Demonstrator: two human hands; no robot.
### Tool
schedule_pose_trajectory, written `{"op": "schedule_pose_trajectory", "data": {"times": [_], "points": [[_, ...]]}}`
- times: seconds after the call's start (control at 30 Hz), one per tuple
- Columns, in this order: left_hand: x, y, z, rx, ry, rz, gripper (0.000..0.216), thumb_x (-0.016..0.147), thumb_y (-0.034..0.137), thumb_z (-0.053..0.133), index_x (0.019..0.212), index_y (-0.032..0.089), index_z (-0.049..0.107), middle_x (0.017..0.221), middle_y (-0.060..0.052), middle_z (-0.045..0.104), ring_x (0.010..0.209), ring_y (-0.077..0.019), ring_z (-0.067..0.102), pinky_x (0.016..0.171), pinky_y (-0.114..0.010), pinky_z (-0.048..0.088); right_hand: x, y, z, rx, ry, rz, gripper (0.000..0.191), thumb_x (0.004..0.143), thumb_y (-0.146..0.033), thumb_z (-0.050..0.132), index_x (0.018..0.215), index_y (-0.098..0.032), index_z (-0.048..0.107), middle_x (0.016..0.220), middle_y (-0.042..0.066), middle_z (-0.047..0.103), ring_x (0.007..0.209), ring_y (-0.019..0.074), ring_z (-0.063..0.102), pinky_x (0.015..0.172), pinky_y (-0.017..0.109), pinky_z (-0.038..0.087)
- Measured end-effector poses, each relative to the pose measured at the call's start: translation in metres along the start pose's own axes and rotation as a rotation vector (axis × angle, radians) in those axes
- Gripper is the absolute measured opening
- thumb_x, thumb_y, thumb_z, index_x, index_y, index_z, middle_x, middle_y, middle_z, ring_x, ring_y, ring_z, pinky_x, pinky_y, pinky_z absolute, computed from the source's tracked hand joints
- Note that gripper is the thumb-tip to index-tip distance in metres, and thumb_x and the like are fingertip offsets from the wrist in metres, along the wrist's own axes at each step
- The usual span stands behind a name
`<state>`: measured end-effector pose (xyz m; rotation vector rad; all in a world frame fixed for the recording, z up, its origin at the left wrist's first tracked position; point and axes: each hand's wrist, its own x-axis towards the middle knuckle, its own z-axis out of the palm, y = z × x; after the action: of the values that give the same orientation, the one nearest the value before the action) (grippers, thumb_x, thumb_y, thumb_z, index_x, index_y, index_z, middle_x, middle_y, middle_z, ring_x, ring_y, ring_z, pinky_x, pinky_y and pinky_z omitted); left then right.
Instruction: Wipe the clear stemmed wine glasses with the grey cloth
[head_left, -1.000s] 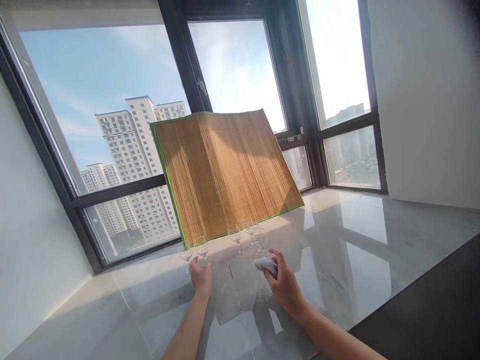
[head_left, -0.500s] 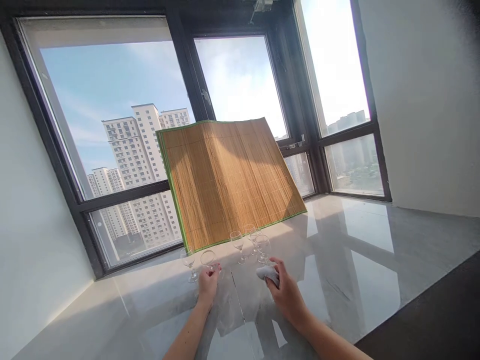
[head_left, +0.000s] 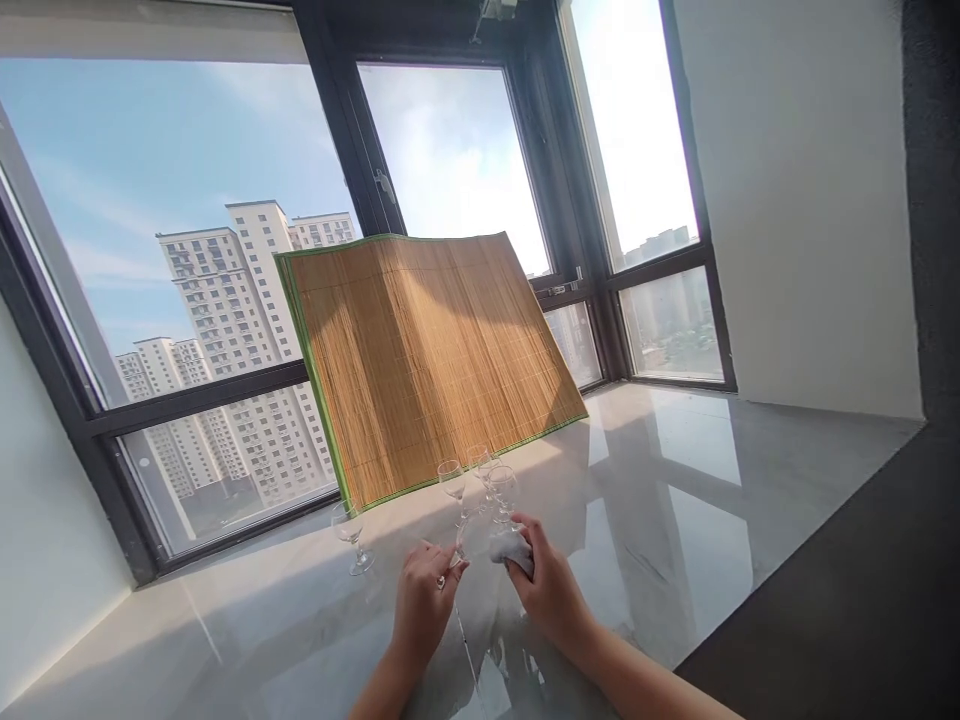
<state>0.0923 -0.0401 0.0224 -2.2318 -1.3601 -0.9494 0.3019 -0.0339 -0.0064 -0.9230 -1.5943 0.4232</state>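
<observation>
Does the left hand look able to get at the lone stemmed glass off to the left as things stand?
Probably not without freeing its grip: the left hand seems to hold another glass already, though nothing visible stands between it and the lone glass.

Near its back edge, the windowsill point(head_left: 247, 610) carries a leaning bamboo mat point(head_left: 435, 360), three clustered glasses point(head_left: 502, 485) and, leftward, another glass point(head_left: 347, 526).

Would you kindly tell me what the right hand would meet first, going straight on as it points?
Leading with the cloth, the right hand would probably meet the glass in the left hand first, though depth is unclear.
</observation>
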Motion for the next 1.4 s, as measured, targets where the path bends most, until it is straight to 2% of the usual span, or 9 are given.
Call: {"op": "schedule_pose_trajectory", "data": {"times": [0.13,0.23,0.33,0.53,0.7,0.97,1.07,1.23,1.4], "points": [[0.002,0.003,-0.005,0.128,-0.013,-0.021,0.026,0.092,0.032,0.056,0.109,0.022,0.072,0.073,-0.003,0.066,0.076,-0.0219,0.057,0.074,-0.034,0.043,-0.006,-0.004,0.000,-0.049,-0.035,-0.097,0.055,0.076,-0.009,0.051,0.127,-0.025,0.041,0.094,0.002,0.069,0.075,0.0176,0.065,0.068,0.025,0.049],[0.005,0.009,-0.013,0.232,-0.012,0.001,0.023,0.088,0.020,0.057,0.103,0.026,0.074,0.078,-0.003,0.066,0.082,-0.0233,0.057,0.078,-0.036,0.041,-0.010,-0.005,0.002,-0.093,-0.067,-0.215,0.057,0.073,-0.007,0.051,0.126,-0.025,0.043,0.098,0.003,0.070,0.082,0.0197,0.067,0.073,0.027,0.050],[0.007,0.013,-0.018,0.262,0.015,0.039,0.031,0.083,0.007,0.055,0.096,0.027,0.075,0.084,-0.004,0.066,0.091,-0.0245,0.055,0.085,-0.039,0.039,-0.012,-0.008,0.003,-0.142,-0.038,-0.254,0.055,0.072,-0.006,0.050,0.124,-0.025,0.045,0.101,0.005,0.071,0.086,0.0214,0.068,0.076,0.029,0.051],[0.004,0.005,-0.019,0.172,0.035,0.055,0.032,0.085,0.005,0.051,0.090,0.025,0.075,0.087,-0.006,0.066,0.099,-0.0254,0.053,0.086,-0.038,0.038,-0.007,-0.010,-0.003,-0.168,0.106,-0.112,0.051,0.075,-0.008,0.048,0.122,-0.024,0.046,0.096,0.004,0.070,0.081,0.0201,0.069,0.070,0.027,0.051],[0.004,0.001,-0.015,0.139,0.019,0.003,0.028,0.090,0.016,0.053,0.107,0.027,0.073,0.081,-0.004,0.065,0.093,-0.0228,0.055,0.083,-0.036,0.039,-0.002,-0.004,-0.004,-0.197,0.138,0.005,0.047,0.076,-0.010,0.047,0.121,-0.025,0.046,0.087,0.001,0.069,0.072,0.0199,0.067,0.064,0.025,0.048],[0.006,0.000,-0.019,0.226,0.025,-0.003,0.037,0.085,0.007,0.051,0.103,0.028,0.075,0.082,-0.005,0.065,0.093,-0.0237,0.054,0.087,-0.040,0.038,-0.005,-0.005,0.003,-0.049,-0.002,-0.067,0.057,0.071,-0.007,0.048,0.125,-0.024,0.042,0.076,-0.005,0.059,0.061,0.0136,0.057,0.059,0.020,0.041],[0.007,0.002,-0.019,0.174,-0.001,0.043,0.037,0.085,0.006,0.050,0.101,0.027,0.075,0.086,-0.006,0.065,0.094,-0.0242,0.054,0.083,-0.038,0.041,-0.003,-0.005,0.002,0.004,-0.010,-0.027,0.054,0.073,-0.007,0.048,0.124,-0.023,0.042,0.071,-0.006,0.055,0.058,0.0127,0.053,0.058,0.020,0.039],[0.006,0.006,-0.014,0.015,-0.119,0.124,0.034,0.087,0.009,0.050,0.104,0.027,0.074,0.080,-0.005,0.065,0.083,-0.0198,0.055,0.073,-0.031,0.044,0.000,-0.004,-0.003,0.122,-0.028,0.063,0.055,0.073,-0.009,0.051,0.126,-0.021,0.043,0.068,-0.007,0.055,0.059,0.0130,0.053,0.059,0.022,0.039],[0.005,0.000,-0.009,0.000,-0.090,0.166,0.035,0.086,0.008,0.052,0.105,0.026,0.074,0.076,-0.005,0.065,0.081,-0.0194,0.056,0.073,-0.030,0.046,-0.002,-0.003,-0.001,0.238,-0.194,0.121,0.070,0.064,-0.006,0.056,0.131,-0.021,0.042,0.062,-0.010,0.053,0.054,0.0108,0.046,0.054,0.021,0.033]]}}
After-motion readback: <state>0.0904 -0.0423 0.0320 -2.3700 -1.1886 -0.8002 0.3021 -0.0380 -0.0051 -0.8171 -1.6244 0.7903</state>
